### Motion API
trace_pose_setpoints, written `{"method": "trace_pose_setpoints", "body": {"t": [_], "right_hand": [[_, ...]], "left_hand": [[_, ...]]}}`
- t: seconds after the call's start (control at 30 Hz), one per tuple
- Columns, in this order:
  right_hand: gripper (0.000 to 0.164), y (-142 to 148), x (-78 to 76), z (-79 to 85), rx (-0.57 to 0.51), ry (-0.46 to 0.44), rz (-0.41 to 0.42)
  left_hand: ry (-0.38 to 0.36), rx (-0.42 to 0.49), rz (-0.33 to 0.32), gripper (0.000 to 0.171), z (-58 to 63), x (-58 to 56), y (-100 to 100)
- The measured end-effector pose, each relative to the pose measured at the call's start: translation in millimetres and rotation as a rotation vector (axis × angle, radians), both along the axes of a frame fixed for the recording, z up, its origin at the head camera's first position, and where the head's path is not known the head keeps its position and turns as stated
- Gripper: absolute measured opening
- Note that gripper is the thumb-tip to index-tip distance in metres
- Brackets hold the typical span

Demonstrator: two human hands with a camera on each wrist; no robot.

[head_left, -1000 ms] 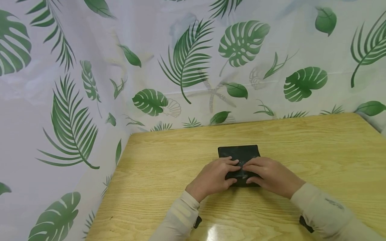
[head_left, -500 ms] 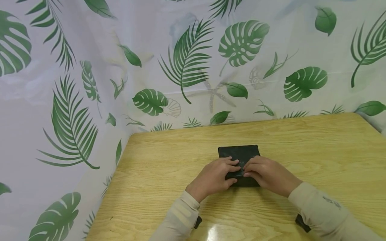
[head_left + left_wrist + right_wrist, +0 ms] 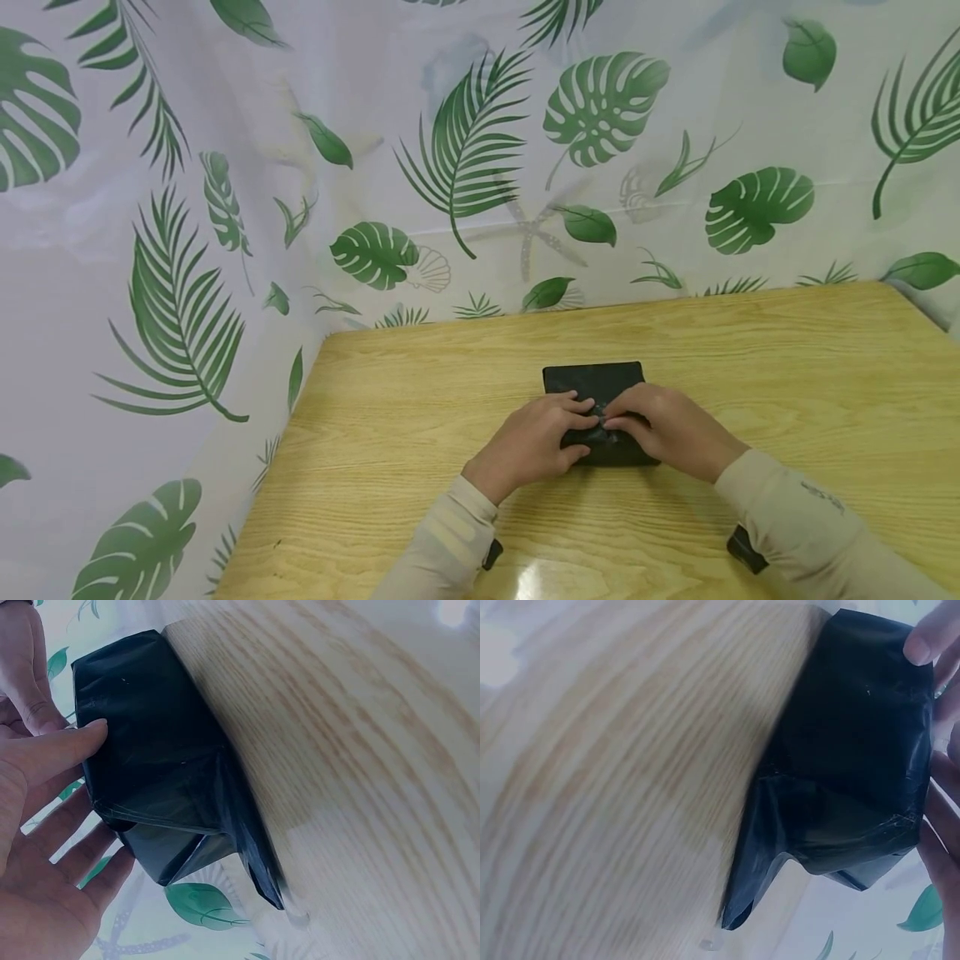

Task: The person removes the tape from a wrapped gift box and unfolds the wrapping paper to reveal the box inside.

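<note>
A flat, boxy package (image 3: 592, 379) wrapped in black plastic lies on the table. My left hand (image 3: 528, 442) rests on its left side, fingers extended over the top and thumb at the near edge. The fingers of my right hand (image 3: 678, 429) pinch at the top's middle, where a small shiny bit of clear tape (image 3: 599, 409) shows beside my left fingertips. In the left wrist view the wrapping (image 3: 150, 727) is creased, with a loose fold sticking out low at one end. The right wrist view shows my left thumb (image 3: 919, 646) on the package's upper edge.
The package sits around the middle of a wood-grain table (image 3: 420, 375). White sheeting printed with green leaves (image 3: 480, 142) hangs behind the table and along its left side. Black straps (image 3: 746, 550) show under my sleeves.
My right thumb has moved from the package's near edge up to the fingertips, and they have come together at the tape. The left hand and the package stay in place.
</note>
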State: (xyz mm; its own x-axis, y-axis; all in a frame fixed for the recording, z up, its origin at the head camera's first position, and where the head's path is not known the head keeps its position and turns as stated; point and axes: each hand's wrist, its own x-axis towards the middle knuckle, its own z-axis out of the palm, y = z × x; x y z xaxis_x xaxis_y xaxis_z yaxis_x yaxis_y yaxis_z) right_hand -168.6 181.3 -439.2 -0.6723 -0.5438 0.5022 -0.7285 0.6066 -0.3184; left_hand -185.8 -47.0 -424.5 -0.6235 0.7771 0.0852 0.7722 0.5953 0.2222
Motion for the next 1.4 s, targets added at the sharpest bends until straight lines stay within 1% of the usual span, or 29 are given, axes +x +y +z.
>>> {"method": "trace_pose_setpoints", "body": {"t": [0.17,0.33,0.47,0.83,0.9,1.0,1.07,1.13,1.23,1.4], "right_hand": [[0.017,0.0,-1.4,0.8,-0.015,-0.039,-0.022],[0.02,0.5,-2.0,3.6,-0.049,-0.02,-0.027],[0.019,1.3,-3.1,4.6,-0.046,-0.013,-0.017],[0.014,6.0,-2.5,6.9,-0.042,-0.106,0.0],[0.017,6.9,-1.6,7.9,-0.041,-0.117,0.002],[0.026,7.9,-0.9,7.9,0.004,-0.127,-0.012],[0.029,8.1,-1.3,6.1,0.042,-0.123,-0.017],[0.024,8.0,-1.8,3.9,0.065,-0.105,-0.012],[0.016,7.4,-2.4,1.4,0.065,-0.074,-0.005],[0.013,6.0,-3.0,0.1,0.067,-0.05,-0.045]], "left_hand": [[-0.005,0.002,0.001,0.042,-0.9,0.1,0.0],[0.004,0.001,-0.001,0.042,-1.2,-0.5,0.6],[0.007,0.003,-0.001,0.042,-1.2,-0.8,0.4],[-0.015,0.005,0.006,0.042,-0.2,-0.1,-0.1],[-0.016,0.008,0.006,0.042,0.1,0.1,-0.1],[-0.014,0.012,0.007,0.041,0.1,0.4,-0.3],[-0.011,0.012,0.007,0.041,0.2,0.5,-0.6],[-0.009,0.01,0.008,0.041,-0.1,0.6,-0.6],[-0.01,0.01,0.007,0.041,-0.7,0.4,-0.3],[-0.017,0.017,0.008,0.042,-0.9,0.1,0.6]]}}
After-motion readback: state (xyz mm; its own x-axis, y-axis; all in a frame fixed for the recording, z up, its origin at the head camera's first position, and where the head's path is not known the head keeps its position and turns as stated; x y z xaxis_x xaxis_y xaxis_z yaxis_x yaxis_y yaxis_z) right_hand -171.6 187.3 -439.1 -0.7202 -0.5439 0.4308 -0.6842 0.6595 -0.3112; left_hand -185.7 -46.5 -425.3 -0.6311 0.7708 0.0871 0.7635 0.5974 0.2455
